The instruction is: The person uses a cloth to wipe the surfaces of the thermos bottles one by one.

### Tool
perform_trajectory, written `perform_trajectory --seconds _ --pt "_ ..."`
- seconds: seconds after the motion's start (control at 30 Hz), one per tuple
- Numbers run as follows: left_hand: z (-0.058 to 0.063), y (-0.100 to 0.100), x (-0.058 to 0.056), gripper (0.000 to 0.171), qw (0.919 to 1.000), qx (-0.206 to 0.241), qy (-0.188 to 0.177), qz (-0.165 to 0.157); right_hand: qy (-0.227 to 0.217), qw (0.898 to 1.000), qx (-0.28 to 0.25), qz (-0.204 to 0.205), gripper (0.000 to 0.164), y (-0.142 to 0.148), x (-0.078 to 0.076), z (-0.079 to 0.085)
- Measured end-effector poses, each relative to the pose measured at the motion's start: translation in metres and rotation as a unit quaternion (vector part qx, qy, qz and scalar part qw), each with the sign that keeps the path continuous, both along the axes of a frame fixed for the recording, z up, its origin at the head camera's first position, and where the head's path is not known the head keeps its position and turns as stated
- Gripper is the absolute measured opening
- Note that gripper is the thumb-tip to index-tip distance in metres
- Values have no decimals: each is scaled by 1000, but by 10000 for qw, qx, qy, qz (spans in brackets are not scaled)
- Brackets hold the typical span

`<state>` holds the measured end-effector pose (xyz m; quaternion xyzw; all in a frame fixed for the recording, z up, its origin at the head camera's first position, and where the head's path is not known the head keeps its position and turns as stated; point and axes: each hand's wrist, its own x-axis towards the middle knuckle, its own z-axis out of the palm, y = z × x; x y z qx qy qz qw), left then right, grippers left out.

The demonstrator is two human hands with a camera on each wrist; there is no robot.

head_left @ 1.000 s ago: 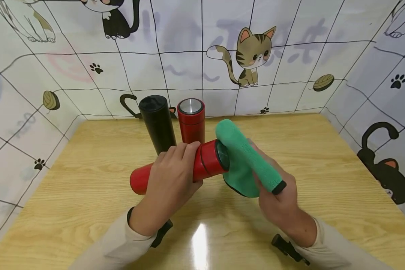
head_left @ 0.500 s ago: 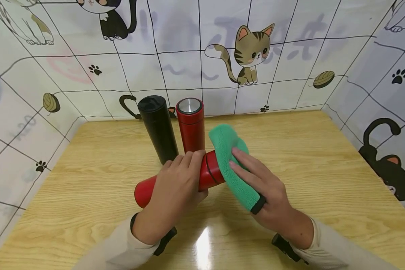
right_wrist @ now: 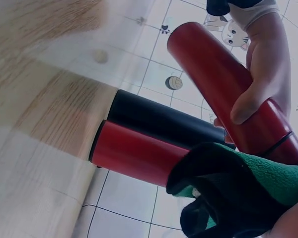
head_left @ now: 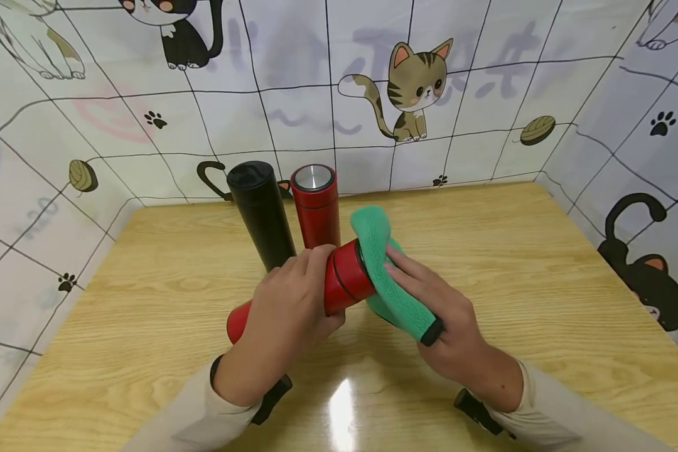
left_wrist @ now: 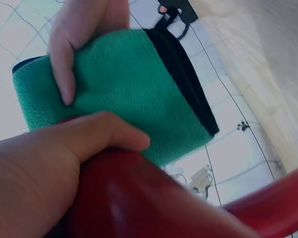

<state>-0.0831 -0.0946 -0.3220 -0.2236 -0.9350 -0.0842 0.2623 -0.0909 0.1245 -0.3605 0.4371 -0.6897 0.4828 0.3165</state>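
In the head view my left hand (head_left: pixel 288 304) grips a red thermos bottle (head_left: pixel 347 279) round its middle. The bottle lies slanted above the table, its lid end up and to the right. A green cloth (head_left: pixel 394 295) with black trim covers that end, held by my right hand (head_left: pixel 452 326), whose fingers lie along its outer side. From the left wrist, the thumb of that hand shows on the near face of the cloth (left_wrist: pixel 124 79). The right wrist view shows the left hand (right_wrist: pixel 268 69) wrapped round the bottle (right_wrist: pixel 208 69); its lid is hidden by cloth.
A black thermos bottle (head_left: pixel 262 213) and a second red thermos (head_left: pixel 316 210) with a silver-topped lid stand behind the hands. The wooden table (head_left: pixel 486 251) meets a cat-printed backdrop (head_left: pixel 294 119) at the back and sides.
My right hand has brought the cloth left over the bottle's lid, which showed a second ago. Since half a second ago, bottle and cloth have shifted slightly; the left hand keeps its hold.
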Motion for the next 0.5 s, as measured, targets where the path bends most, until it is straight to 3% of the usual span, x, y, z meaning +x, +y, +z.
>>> perform_trajectory --seconds 0.13,0.23,0.33,0.5 --pt "0 1 3 77 9992 143 -174 -316 -444 9971 -308 542 39 -1 -2 2" --pt "0 1 5 79 9971 360 -368 -560 -1444 9840 -665 802 45 0 3 1" --pt "2 1 5 81 9916 718 -547 -926 -2589 9532 -1088 1122 53 2 9 0" --pt "7 1 5 84 9750 1329 -791 -1598 -4029 8801 -1311 2143 46 6 14 -1"
